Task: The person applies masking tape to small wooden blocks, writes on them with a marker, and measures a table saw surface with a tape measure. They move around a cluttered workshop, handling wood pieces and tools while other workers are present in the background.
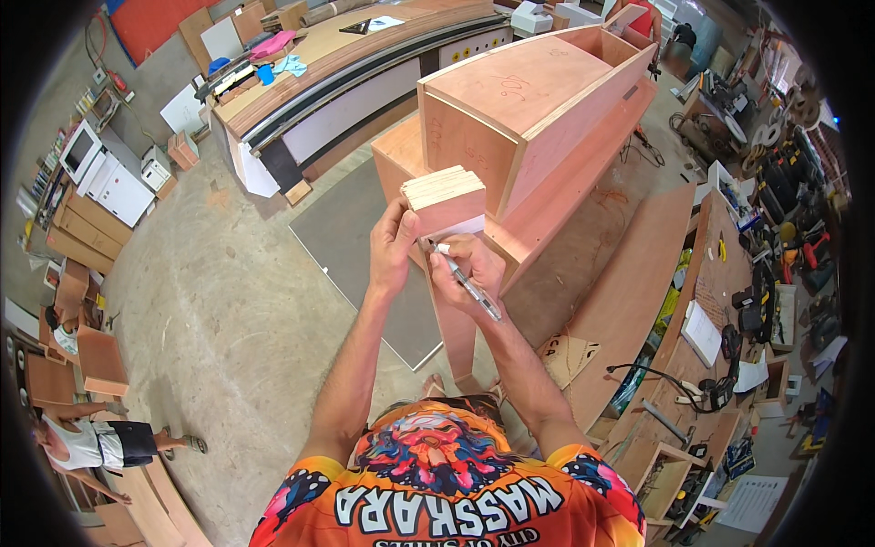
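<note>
A stack of small plywood pieces (448,202), with pale layered edges and a pinkish face, is in my left hand (394,248). My fingers and thumb close on its left side. My right hand (474,266) grips a pen (478,294) with a clear barrel. Its tip end lies close to the lower left part of the stack; whether it touches I cannot tell. Just beyond the stack stands a long plywood box (510,77) with handwritten red marks, resting on a lower plywood cabinet (574,196).
A dark grey panel (351,246) lies on the floor to the left. A long workbench (355,68) runs behind. On the right, a wooden bench (684,328) carries tools and cables. One person (82,442) is at lower left; another (645,20) is beyond the box.
</note>
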{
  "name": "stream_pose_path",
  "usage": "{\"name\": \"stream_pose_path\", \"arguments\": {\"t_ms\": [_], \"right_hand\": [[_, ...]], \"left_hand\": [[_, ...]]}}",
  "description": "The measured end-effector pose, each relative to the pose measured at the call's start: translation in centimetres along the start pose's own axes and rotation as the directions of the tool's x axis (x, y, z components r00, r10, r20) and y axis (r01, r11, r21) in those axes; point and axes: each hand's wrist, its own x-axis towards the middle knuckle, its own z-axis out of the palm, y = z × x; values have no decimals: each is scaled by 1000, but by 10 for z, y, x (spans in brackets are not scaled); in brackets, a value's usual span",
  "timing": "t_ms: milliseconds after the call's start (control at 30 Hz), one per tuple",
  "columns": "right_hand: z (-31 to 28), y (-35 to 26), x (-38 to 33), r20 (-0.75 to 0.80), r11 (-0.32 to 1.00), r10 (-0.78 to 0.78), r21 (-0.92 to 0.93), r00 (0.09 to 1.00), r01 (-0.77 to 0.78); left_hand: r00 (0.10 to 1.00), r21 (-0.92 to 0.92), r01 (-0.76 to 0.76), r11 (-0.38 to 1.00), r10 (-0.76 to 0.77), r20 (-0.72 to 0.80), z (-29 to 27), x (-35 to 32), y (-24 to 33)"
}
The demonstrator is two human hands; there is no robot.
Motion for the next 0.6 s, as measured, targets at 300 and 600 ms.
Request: {"name": "stream_pose_path", "arguments": {"t_ms": [300,600], "right_hand": [[-3,-3,3,-1,1000,24,-5,1000,-24],[-4,-4,4,19,999,37,0,999,-37]], "left_hand": [[1000,-5,-4,1000,4,-12,5,0,7],[1000,17,-1,1000,1,-31,4,1,6]]}}
